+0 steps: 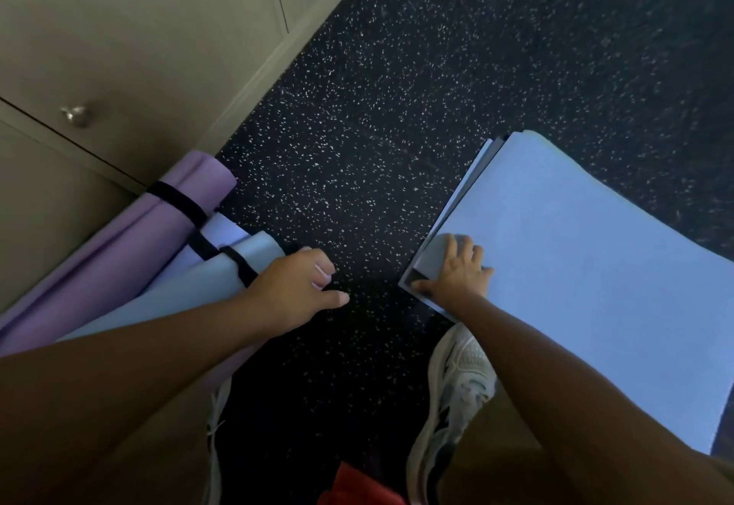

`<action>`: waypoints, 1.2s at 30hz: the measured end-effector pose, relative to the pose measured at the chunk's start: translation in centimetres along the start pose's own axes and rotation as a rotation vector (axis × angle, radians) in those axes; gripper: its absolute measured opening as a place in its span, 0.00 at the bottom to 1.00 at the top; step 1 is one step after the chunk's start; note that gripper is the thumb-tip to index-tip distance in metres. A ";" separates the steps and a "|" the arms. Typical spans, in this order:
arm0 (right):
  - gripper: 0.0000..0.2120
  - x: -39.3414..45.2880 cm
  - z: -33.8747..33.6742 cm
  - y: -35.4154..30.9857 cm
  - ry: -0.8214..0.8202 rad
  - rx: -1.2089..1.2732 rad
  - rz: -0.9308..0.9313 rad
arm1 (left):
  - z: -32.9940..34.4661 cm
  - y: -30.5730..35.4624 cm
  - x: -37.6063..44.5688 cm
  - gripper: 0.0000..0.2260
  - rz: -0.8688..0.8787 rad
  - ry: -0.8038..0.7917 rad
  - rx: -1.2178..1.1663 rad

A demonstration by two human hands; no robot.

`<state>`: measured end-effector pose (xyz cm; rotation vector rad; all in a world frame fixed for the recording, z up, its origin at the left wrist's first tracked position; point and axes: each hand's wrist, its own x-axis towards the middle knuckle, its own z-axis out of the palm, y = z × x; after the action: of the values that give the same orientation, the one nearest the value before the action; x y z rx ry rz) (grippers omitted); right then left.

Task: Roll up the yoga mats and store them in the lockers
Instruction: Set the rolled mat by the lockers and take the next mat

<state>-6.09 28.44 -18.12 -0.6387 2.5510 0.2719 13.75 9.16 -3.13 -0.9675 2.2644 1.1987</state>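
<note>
Right hand (456, 270) pinches flat blue mat (576, 266) corner; mat runs up-left to lower-right.

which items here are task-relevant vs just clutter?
Job: flat blue mat, right hand gripping its corner; rolled purple mat; rolled blue mat under the left hand; lockers.
Lying about: red item; shoes.
</note>
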 end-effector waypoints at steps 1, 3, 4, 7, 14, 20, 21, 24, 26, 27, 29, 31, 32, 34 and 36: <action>0.53 0.1 0.1 0.2 0.017 -0.007 -0.008 | 0.1 0.1 0.3 0.17 -0.001 -0.002 -0.008; 0.44 0.2 0.4 0.8 0.056 0.021 -0.044 | 0.3 0.3 0.6 0.16 -0.003 -0.001 -0.020; 0.38 0.2 0.4 1.1 0.074 0.075 -0.063 | 0.3 0.5 0.7 0.16 -0.002 0.000 -0.023; 0.27 0.3 -0.8 2.9 0.049 0.291 -0.130 | 0.2 1.1 0.7 0.16 0.007 -0.027 -0.030; 0.09 -0.7 -11.2 6.1 -0.002 0.391 -0.210 | -1.7 5.6 -1.4 0.15 0.085 -0.012 -0.032; 0.12 -4.3 -24.3 10.8 0.112 0.277 -0.208 | -4.3 11.2 -6.1 0.13 0.191 0.063 -0.021; 0.12 -5.3 -26.7 11.7 0.136 0.265 -0.209 | -4.7 12.3 -7.0 0.13 0.214 0.081 -0.024; 0.07 -9.0 -33.5 14.9 0.207 0.232 -0.201 | -6.0 16.0 -10.1 0.13 0.289 0.124 -0.036; 0.05 -11.9 -37.1 17.1 0.264 0.195 -0.178 | -6.8 18.5 -12.4 0.13 0.344 0.147 -0.045; 0.10 -13.3 -38.5 18.3 0.287 0.197 -0.162 | -7.2 19.7 -13.6 0.13 0.372 0.152 -0.049; 0.12 -16.3 -41.0 20.4 0.341 0.223 -0.151 | -7.8 21.9 -16.2 0.14 0.426 0.162 -0.050; 0.10 -19.7 -43.3 22.1 0.401 0.280 -0.150 | -8.3 23.9 -18.7 0.14 0.464 0.183 -0.050; 0.12 -21.3 -44.4 22.9 0.443 0.308 -0.149 | -8.5 24.9 -19.9 0.14 0.484 0.200 -0.046; 0.17 -24.3 -46.4 24.2 0.514 0.327 -0.152 | -8.9 26.8 -22.3 0.13 0.526 0.228 -0.033; 0.16 -27.4 -48.3 25.0 0.565 0.336 -0.173 | -9.3 28.6 -24.6 0.14 0.576 0.263 -0.025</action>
<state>-17.23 46.28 39.04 -0.8907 2.9360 -0.4527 9.29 22.20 33.21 -0.5076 2.8652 1.3840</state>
